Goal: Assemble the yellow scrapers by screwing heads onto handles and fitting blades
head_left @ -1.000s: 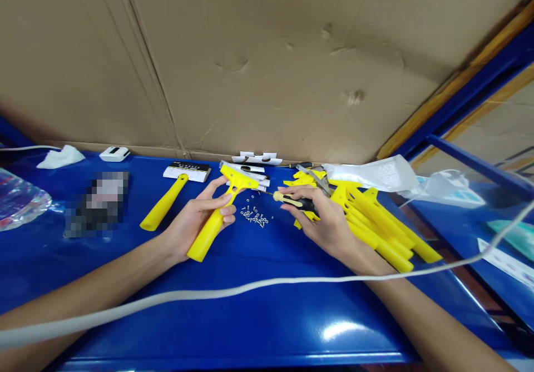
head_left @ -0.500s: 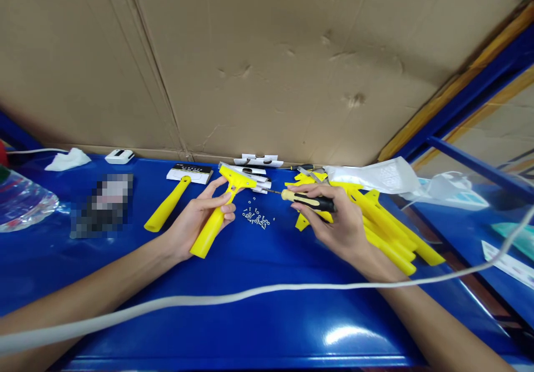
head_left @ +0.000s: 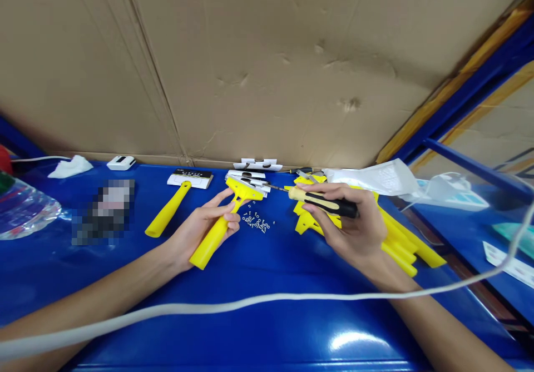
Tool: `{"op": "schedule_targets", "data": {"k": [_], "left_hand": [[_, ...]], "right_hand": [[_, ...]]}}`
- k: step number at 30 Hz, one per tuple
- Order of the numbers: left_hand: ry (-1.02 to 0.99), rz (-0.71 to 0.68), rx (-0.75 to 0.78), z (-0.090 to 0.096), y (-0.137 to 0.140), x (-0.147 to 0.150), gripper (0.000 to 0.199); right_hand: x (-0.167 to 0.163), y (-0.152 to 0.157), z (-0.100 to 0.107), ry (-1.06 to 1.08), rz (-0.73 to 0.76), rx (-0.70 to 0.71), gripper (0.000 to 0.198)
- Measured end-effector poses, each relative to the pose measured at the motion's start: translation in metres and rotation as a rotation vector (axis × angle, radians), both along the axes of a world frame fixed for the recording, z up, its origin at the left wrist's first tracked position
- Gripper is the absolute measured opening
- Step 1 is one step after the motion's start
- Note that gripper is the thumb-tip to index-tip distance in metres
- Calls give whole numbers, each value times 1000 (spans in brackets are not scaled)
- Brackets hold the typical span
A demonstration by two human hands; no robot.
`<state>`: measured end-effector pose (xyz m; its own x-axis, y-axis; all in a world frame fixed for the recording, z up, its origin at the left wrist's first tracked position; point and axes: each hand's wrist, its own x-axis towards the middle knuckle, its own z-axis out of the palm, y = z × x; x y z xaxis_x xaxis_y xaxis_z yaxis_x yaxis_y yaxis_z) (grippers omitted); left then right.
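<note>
Above the blue table (head_left: 250,336), left fingers (head_left: 232,218) clamp 1 yellow scraper (head_left: 209,244); right fingers (head_left: 348,191) close around 1 screwdriver (head_left: 319,201).

Counts one held screwdriver (head_left: 324,203) and a second screwdriver (head_left: 307,170) lying far, so two. Shows one held yellow scraper (head_left: 209,244), with one loose yellow handle (head_left: 169,209) farther left. Adds one black-and-white box (head_left: 196,180), one white device (head_left: 120,164) and one crumpled tissue (head_left: 72,167), far and left. Numbers well over ten loose fasteners (head_left: 256,222), too small to count exactly, and at least three piled yellow handles (head_left: 418,246) at right.
</note>
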<state>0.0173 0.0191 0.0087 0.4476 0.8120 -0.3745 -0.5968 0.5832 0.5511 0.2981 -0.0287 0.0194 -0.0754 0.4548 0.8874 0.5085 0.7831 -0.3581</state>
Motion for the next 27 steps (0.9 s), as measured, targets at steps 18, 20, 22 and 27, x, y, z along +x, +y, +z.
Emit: {"op": "schedule_targets", "data": {"k": [18, 20, 22, 27], "left_hand": [[-97, -201, -38, -7, -13, 3, 89], [-90, -200, -41, -9, -12, 3, 92], [-85, -202, -37, -9, -13, 2, 94], [-72, -223, -21, -10, -13, 2, 92]], "right_hand": [[-7, -8, -4, 19, 78, -73, 43], [-8, -8, -5, 17, 78, -71, 43], [-8, -7, -6, 14, 74, -73, 42], [-8, -6, -6, -9, 78, -51, 42]]}}
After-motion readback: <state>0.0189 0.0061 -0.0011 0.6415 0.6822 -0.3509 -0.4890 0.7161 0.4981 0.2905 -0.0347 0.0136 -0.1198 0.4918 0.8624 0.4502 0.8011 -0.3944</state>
